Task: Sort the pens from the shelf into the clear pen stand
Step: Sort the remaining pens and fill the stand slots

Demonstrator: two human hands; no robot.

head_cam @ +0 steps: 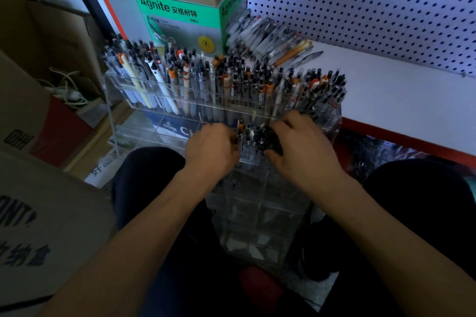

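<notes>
Both hands settle a pen bunch (260, 136) into the clear pen stand (332, 121): right hand (306, 147) grasping it, left hand (213, 149) pinching at 9 o'clock. Next, likely, the loose pens (270, 38) on the shelf (399, 90) at 12 o'clock.

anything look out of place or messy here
Yes: a loose heap of pens lies flat on the white shelf, leaning on the green box, while the rest stand upright in the clear acrylic pen stand.
</notes>
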